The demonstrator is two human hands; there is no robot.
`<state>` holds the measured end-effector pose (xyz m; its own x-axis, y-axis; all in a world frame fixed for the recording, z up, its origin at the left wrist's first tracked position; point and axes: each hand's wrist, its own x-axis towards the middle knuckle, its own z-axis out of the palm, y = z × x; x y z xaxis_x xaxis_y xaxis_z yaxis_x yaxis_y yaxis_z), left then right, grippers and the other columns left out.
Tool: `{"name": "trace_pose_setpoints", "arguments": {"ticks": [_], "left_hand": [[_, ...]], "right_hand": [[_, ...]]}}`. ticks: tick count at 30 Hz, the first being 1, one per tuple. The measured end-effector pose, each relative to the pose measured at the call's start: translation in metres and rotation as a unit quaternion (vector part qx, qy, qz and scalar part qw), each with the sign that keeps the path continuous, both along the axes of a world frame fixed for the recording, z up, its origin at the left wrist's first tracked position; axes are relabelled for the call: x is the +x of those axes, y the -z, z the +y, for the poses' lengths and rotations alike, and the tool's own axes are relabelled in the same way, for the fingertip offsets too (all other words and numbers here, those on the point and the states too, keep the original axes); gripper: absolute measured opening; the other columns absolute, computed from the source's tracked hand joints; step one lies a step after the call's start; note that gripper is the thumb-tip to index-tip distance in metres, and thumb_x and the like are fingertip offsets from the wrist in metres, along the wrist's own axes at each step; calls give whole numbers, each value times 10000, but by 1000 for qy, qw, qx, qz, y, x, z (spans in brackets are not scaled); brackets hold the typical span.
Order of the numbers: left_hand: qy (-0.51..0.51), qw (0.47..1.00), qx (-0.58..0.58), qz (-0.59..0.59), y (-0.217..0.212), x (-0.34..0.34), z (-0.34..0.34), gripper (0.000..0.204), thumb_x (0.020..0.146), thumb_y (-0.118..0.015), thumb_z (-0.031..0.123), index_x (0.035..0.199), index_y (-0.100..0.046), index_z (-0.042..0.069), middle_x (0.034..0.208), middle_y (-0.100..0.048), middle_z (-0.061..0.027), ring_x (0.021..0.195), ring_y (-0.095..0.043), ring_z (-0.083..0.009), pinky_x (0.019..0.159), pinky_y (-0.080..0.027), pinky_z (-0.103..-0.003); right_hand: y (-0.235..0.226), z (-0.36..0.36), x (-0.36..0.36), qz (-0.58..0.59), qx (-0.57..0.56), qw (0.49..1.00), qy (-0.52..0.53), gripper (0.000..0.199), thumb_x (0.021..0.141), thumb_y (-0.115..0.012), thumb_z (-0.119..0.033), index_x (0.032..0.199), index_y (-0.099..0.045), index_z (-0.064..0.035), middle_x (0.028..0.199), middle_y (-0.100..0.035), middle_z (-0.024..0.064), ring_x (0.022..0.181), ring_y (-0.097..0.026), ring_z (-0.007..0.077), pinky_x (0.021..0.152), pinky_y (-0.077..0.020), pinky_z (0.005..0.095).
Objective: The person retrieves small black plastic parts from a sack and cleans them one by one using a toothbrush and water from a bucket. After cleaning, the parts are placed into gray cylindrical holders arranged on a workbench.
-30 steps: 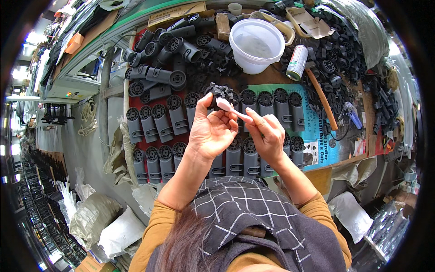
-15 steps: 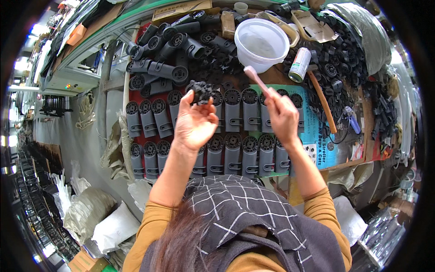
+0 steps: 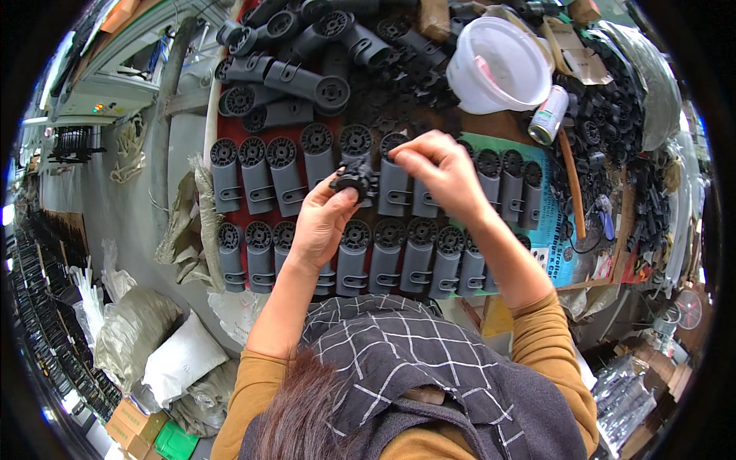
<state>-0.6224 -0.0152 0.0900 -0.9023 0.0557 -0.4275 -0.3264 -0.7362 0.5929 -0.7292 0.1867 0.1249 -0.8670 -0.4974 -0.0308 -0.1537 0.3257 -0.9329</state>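
My left hand [image 3: 323, 222] grips a bunch of small black plastic parts [image 3: 356, 181] between thumb and fingers, above the far row of grey pieces. To its right my right hand [image 3: 447, 170] is closed in a pinch, and what its fingertips hold, if anything, cannot be made out. Those fingertips are over the round wheel-like end of a grey tubular housing [image 3: 394, 180]. Two rows of such housings stretch across the table, the near row holding another housing [image 3: 353, 261]. A pink-handled brush [image 3: 484, 69] shows inside the white plastic tub [image 3: 529, 100].
Loose grey housings [image 3: 307, 84] are piled at the back left. Behind my right hand stand a spray can [image 3: 549, 115] and a wooden handle [image 3: 571, 184]. Black plastic parts [image 3: 594, 126] heap up at the right. White sacks [image 3: 184, 360] sit on the floor at left.
The pink-handled brush has left my right hand and is in the tub. My right hand has moved left toward my left hand, which has turned and lowered slightly. The view has shifted.
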Motion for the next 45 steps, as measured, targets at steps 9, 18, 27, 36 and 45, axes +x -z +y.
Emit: {"name": "trace_pose_setpoints", "arguments": {"ticks": [9,18,27,36,45], "left_hand": [[27,997,60,-36,4,-5,-46,382,878,-635,20,1254,-564,6,1101,-656,-55,1025,-617,-128,953,-492,-311],[-97,993,16,-66,-8,71,-71,257,870,-667,58,1122,-627,78,1017,-677,-17,919,-639,-106,871,-516,-271],[-97,993,29,-61,-4,53,-105,240,873,-652,38,1110,-617,57,1016,-677,-37,947,-642,-118,883,-526,-280],[-80,993,42,-73,17,35,-135,227,877,-653,51,1100,-619,69,1005,-672,-20,930,-635,-105,893,-507,-288],[-78,993,29,-89,18,28,-150,277,871,-659,47,1143,-613,72,1018,-671,-13,948,-626,-106,901,-489,-286]], "right_hand": [[8,-55,32,-285,-86,946,131,160,859,-704,-119,967,-663,-7,856,-627,-18,797,-538,47,746,-433,209],[106,-77,-7,-98,181,950,234,245,814,-702,-244,936,-728,-33,853,-709,69,811,-651,159,766,-481,300],[123,-93,-7,82,384,903,173,218,793,-718,-289,975,-727,-169,1012,-599,64,1054,-505,289,882,-391,438],[118,-95,-14,235,417,877,48,332,686,-792,-250,1006,-731,-187,1005,-534,13,1002,-476,232,848,-356,386],[110,-116,-12,262,399,878,39,296,725,-750,-265,998,-722,-153,1007,-555,14,1008,-497,226,831,-365,386]]}}
